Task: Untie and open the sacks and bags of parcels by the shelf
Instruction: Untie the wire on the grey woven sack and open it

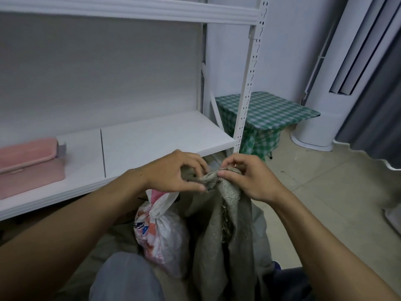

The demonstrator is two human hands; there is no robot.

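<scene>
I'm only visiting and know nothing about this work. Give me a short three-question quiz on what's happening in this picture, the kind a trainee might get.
1. True or false: the left hand and right hand both pinch the bunched top of the grey sack.
2. The white plastic bag beside it is: A) knotted shut, B) wide open, C) torn in half.
3. Fill in: the pink case lies on the white ____.
Key: 1 true; 2 A; 3 shelf.
</scene>
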